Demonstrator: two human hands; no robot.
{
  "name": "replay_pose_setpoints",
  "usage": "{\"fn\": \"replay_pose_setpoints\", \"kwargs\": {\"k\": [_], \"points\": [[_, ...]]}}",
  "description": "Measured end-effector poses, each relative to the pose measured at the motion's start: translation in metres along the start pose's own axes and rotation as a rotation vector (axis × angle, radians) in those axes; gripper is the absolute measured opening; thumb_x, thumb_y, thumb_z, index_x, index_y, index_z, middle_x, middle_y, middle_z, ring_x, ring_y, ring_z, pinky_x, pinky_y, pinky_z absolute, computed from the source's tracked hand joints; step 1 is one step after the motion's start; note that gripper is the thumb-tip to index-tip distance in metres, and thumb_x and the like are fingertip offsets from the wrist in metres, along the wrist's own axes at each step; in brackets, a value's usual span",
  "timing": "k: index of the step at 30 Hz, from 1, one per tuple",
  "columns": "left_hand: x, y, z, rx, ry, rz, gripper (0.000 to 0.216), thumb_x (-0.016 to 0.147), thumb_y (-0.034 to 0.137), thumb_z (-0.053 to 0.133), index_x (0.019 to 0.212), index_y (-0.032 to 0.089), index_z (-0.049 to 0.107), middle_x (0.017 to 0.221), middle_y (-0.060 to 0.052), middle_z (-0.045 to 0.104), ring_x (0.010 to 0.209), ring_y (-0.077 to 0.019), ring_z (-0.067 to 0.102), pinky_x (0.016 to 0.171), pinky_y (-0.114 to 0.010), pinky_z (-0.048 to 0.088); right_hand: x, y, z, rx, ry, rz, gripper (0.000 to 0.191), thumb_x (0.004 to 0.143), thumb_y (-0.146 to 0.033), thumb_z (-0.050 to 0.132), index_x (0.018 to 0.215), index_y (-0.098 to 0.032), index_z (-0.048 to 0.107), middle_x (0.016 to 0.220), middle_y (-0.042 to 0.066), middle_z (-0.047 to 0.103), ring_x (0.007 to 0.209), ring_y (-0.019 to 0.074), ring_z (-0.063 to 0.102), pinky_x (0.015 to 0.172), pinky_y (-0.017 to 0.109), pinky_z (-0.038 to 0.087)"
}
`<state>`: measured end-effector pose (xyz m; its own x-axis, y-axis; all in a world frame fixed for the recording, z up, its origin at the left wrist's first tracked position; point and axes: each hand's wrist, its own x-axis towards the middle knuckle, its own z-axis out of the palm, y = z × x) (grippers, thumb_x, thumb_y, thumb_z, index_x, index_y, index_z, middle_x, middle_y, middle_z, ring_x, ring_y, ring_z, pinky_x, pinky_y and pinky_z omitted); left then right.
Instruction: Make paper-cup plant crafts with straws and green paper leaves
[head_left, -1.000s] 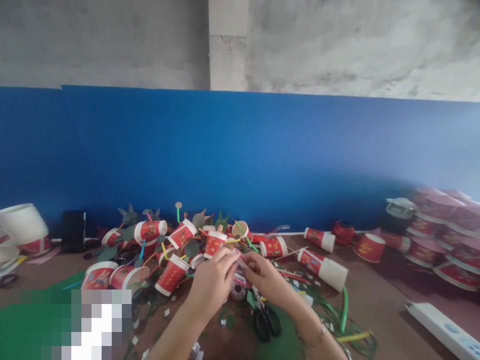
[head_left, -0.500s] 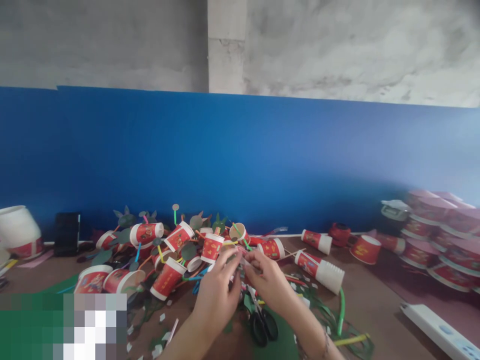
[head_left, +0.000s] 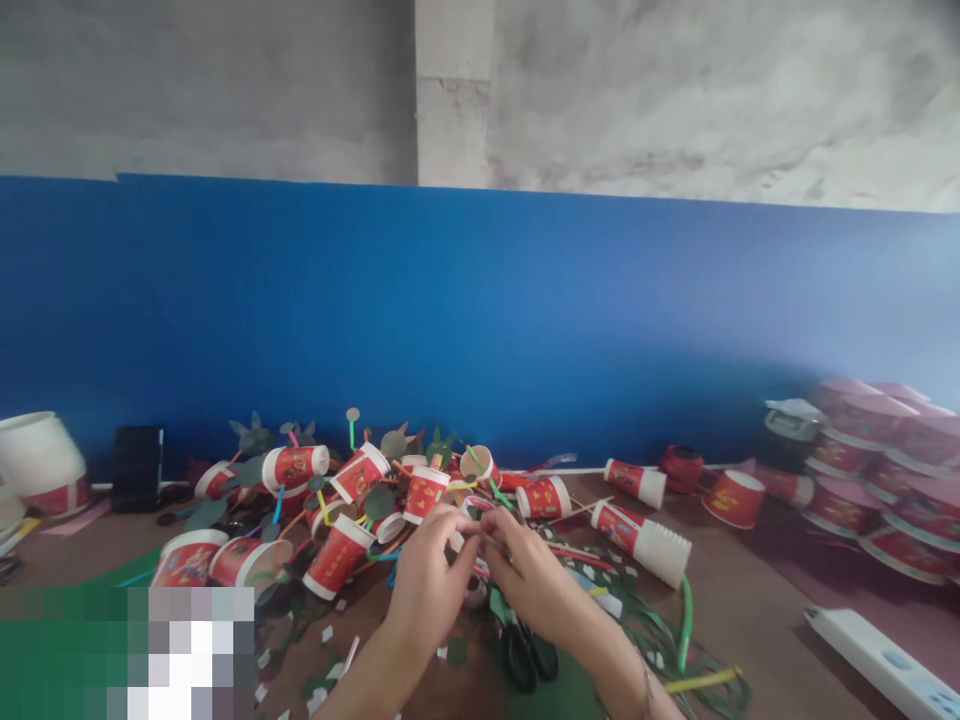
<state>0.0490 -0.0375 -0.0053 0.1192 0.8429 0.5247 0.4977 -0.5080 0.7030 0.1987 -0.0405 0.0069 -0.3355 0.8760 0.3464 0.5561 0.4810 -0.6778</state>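
My left hand (head_left: pixel 429 580) and my right hand (head_left: pixel 529 580) meet fingertip to fingertip over the brown table (head_left: pixel 757 620), both pinched on a small thin piece (head_left: pixel 480 538) that I cannot make out. Just behind them lies a heap of red-and-white paper cups (head_left: pixel 352 490) stuck with coloured straws and green paper leaves. Black scissors (head_left: pixel 529 655) lie on the table under my right wrist. A stack of cups (head_left: pixel 643 540) lies on its side to the right of my hands.
A blue wall panel (head_left: pixel 480 320) backs the table. Stacked red bowls (head_left: pixel 885 460) fill the far right, and a white power strip (head_left: pixel 885 660) lies at the right front. A white bowl (head_left: pixel 41 460) and a black box (head_left: pixel 136 465) sit at the left. Green paper scraps (head_left: pixel 675 650) litter the front.
Both hands have stayed pinched together and sunk slightly lower and nearer to me. The view has shifted a little.
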Motion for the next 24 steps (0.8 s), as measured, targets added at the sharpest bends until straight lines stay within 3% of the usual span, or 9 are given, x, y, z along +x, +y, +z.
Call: {"fn": "replay_pose_setpoints", "kwargs": {"k": [5, 11, 20, 24], "points": [[0.004, 0.0, -0.007, -0.073, 0.012, -0.021, 0.012, 0.084, 0.024, 0.051, 0.076, 0.019, 0.058, 0.08, -0.003, 0.062, 0.079, -0.0183, 0.059, 0.076, -0.031, 0.046, -0.002, -0.005, -0.002, 0.024, -0.018, 0.016, 0.015, 0.093, -0.024, 0.033, 0.089, -0.022, 0.048, 0.069, -0.002, 0.053, 0.066, 0.0152, 0.05, 0.062, 0.026, 0.036], [0.004, 0.006, -0.01, -0.128, 0.037, 0.035, 0.013, 0.086, 0.024, 0.049, 0.076, 0.019, 0.057, 0.08, -0.003, 0.061, 0.079, -0.0175, 0.058, 0.074, -0.029, 0.046, -0.002, -0.007, -0.001, 0.036, 0.07, 0.01, 0.017, 0.092, -0.025, 0.037, 0.079, -0.021, 0.048, 0.065, -0.002, 0.051, 0.064, 0.0146, 0.045, 0.059, 0.025, 0.033], [0.001, 0.01, -0.011, -0.089, 0.089, 0.151, 0.012, 0.087, 0.021, 0.048, 0.079, 0.019, 0.056, 0.083, -0.003, 0.061, 0.079, -0.0157, 0.058, 0.073, -0.027, 0.046, -0.002, -0.017, -0.007, 0.194, 0.039, 0.038, 0.017, 0.09, -0.024, 0.04, 0.079, -0.02, 0.051, 0.061, -0.003, 0.052, 0.058, 0.0115, 0.047, 0.057, 0.023, 0.035], [-0.003, 0.008, -0.014, 0.023, 0.115, 0.284, 0.011, 0.087, 0.015, 0.047, 0.083, 0.019, 0.056, 0.086, -0.003, 0.061, 0.081, -0.0144, 0.06, 0.074, -0.025, 0.047, -0.001, -0.019, -0.006, 0.304, 0.058, 0.055, 0.016, 0.088, -0.026, 0.043, 0.077, -0.019, 0.051, 0.06, -0.004, 0.049, 0.058, 0.0111, 0.046, 0.056, 0.022, 0.035]]}}
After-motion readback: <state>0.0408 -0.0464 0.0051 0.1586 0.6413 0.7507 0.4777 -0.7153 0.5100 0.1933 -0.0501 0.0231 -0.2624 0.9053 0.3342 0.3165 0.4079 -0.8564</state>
